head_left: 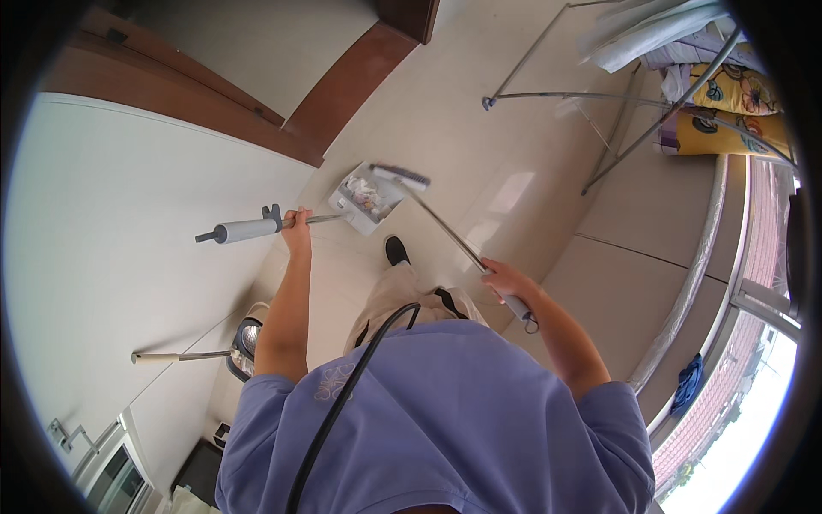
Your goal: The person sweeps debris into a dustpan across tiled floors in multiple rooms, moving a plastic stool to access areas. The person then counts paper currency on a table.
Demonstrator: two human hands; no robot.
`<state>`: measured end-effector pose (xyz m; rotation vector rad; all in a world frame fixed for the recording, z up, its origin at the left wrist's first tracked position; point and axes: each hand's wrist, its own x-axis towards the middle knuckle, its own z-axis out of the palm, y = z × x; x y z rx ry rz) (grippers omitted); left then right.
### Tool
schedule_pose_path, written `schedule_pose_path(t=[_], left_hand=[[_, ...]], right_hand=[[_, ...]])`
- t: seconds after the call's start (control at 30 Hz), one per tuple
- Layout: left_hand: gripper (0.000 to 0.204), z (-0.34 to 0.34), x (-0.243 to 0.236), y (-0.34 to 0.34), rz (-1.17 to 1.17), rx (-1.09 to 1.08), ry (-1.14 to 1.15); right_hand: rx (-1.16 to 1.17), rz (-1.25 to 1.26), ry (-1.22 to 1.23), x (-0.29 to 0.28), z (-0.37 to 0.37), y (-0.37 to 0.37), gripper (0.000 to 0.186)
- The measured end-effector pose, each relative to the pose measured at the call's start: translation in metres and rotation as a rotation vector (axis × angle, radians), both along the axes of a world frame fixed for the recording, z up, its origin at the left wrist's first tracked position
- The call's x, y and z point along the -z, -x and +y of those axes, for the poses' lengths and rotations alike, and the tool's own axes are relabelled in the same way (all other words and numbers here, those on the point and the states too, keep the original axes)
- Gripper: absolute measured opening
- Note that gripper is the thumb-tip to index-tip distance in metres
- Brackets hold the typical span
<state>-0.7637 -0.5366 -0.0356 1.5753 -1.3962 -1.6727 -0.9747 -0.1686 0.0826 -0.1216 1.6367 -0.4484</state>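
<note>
The left hand [297, 230] is closing round the metal pole of the dustpan [368, 221], just below its dark clip [272, 218] and thick grey grip [247, 230] — a low hold, probably chosen because it is giving closer control of the pan than the far end would. The right hand [507, 281] is wrapping the upper part of the broom [446, 228], close by the grey end of its handle, which is likely giving the brush more reach while the person is standing upright. The pan is sitting ahead of the person on the pale floor [505, 137], near a dark shoe [396, 250], and crumpled white rubbish [366, 197] is lying inside it. The brush [402, 176] is slanting over the pan's far right corner; whether its bristles are touching the rim, I cannot tell. The two poles are spreading apart toward the person, one to each side, apparently so that neither arm is crossing the other. A second long-handled pan [247, 337] is standing by the white wall on the left, perhaps parked there out of the way — and a metal rack [599, 96] is standing well apart at the far right, with bedding beside it.
</note>
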Motion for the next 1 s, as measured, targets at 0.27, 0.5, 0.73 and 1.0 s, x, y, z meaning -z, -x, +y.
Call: schedule_pose_path(t=[0.27, 0.5, 0.73, 1.0], left_hand=[[0.02, -0.009, -0.004, 0.027, 0.072, -0.169, -0.048], [0.017, 0.0, -0.01, 0.083, 0.048, -0.338, -0.039], [0.016, 0.006, -0.008, 0.14, 0.003, -0.468, -0.057], [0.016, -0.002, -0.005, 0.168, -0.026, -0.537, -0.076]], right_hand=[[0.258, -0.03, 0.048, -0.07, 0.002, 0.067, 0.053], [0.239, 0.287, 0.055, -0.005, -0.094, 0.213, 0.043], [-0.321, 0.484, 0.108, 0.106, -0.208, 0.352, 0.027], [-0.731, 0.344, -0.046, 0.038, -0.237, 0.317, 0.042]])
